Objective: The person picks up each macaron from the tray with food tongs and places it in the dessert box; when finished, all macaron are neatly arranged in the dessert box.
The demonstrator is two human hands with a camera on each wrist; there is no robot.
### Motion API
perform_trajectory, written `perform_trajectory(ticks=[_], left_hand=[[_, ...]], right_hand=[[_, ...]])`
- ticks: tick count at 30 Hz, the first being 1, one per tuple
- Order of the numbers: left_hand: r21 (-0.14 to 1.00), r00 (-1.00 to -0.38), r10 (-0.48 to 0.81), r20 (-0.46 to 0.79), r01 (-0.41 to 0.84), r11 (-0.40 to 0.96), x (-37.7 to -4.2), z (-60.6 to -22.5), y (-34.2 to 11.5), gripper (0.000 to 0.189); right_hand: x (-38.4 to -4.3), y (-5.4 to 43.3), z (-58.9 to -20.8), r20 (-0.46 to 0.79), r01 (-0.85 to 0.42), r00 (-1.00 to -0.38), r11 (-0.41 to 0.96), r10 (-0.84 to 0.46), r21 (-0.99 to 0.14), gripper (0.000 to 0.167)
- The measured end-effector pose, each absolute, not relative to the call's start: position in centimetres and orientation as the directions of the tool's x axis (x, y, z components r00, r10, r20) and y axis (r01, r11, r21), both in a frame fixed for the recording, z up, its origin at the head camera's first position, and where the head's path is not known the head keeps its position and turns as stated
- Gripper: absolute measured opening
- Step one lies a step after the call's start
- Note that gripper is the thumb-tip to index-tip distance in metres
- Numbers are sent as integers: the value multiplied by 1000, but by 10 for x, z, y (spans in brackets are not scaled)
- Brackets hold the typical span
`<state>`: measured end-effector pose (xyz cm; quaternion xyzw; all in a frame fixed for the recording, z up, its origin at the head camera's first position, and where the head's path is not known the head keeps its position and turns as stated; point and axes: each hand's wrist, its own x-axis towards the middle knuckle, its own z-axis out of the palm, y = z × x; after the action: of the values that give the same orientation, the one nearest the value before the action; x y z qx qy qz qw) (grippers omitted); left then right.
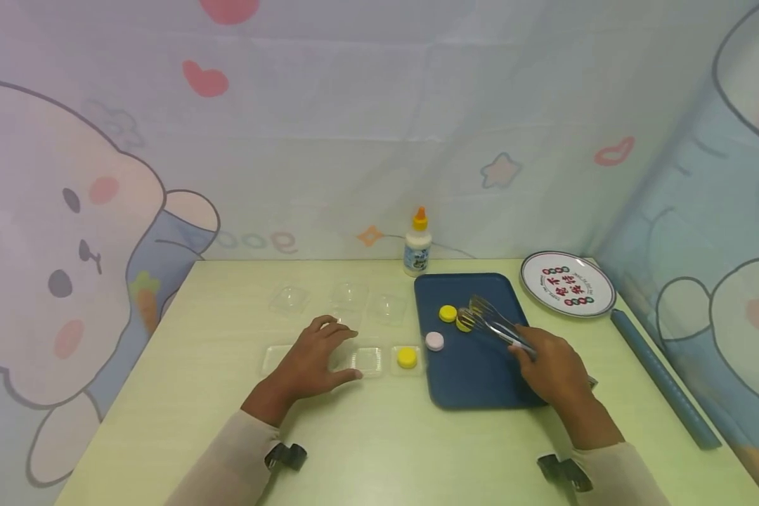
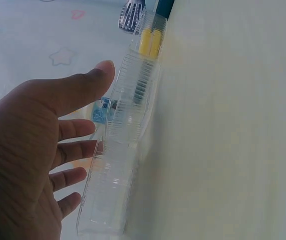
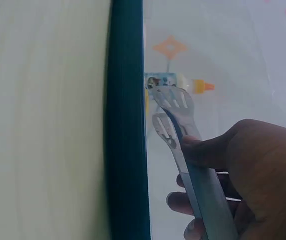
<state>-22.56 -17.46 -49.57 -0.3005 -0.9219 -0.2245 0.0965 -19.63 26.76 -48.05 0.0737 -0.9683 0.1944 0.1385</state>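
My right hand (image 1: pixel 552 364) grips a pair of metal tongs (image 1: pixel 501 329) over the dark blue tray (image 1: pixel 474 383). The slotted tong tips reach toward a yellow macaron (image 1: pixel 464 325) and overlap it in the head view. Beside it on the tray lie a second yellow macaron (image 1: pixel 447 313) and a pale pink macaron (image 1: pixel 434 341). My left hand (image 1: pixel 310 362), fingers spread and holding nothing, hovers at a row of clear plastic boxes (image 2: pixel 130 95). One small clear box (image 1: pixel 396 369) at the row's right end contains a yellow macaron (image 1: pixel 407 358).
Several clear domed lids (image 1: pixel 349 292) stand behind the boxes. A white glue bottle (image 1: pixel 417 251) with an orange tip is near the wall cloth. To the right are a white printed plate (image 1: pixel 568 284) and a long blue-green roll (image 1: pixel 664 378).
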Motion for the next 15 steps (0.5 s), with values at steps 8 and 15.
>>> perform_trajectory(ticks=[8,15], left_hand=[[341,-803,508,313,594,729,-227,-499,-176,69],[349,-805,512,302,592,726,-228,-499,-176,70]], right_hand=[[-200,271,-491,300,-217,-948,907,-107,-361,45],[-201,272,-495,290,-209,-951,910,-105,-357,45]])
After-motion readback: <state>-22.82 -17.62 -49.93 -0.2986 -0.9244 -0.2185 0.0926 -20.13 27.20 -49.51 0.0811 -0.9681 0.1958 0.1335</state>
